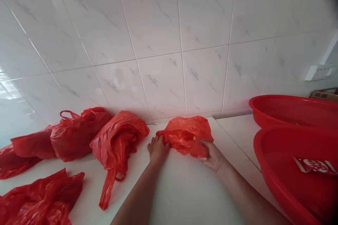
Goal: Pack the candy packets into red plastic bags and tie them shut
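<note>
A crumpled red plastic bag (186, 134) lies on the white table (182, 190) close to the tiled wall. My left hand (157, 149) grips its left edge with curled fingers. My right hand (213, 155) pinches its right lower side, thumb on top. Both forearms reach forward from the bottom of the view.
Several other red plastic bags lie along the left: one near the middle (118, 140), one with a handle loop (79, 132), one at the front left (39, 200). Two big red basins (293, 110) (269, 168) sit at the right; the nearer holds a red-and-white packet (314, 166). A wall socket (318, 72).
</note>
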